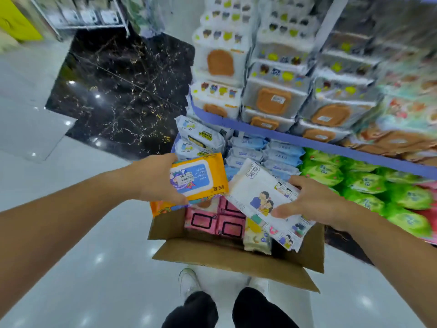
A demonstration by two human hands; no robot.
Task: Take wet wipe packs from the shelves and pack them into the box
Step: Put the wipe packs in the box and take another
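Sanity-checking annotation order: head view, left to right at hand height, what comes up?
left hand → orange wipe pack → white cartoon-print pack → right hand → green packs

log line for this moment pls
left hand holds orange pack | right hand holds white pack | packs above box

Glossy white floor (71, 256), black marble inlay (123, 91)
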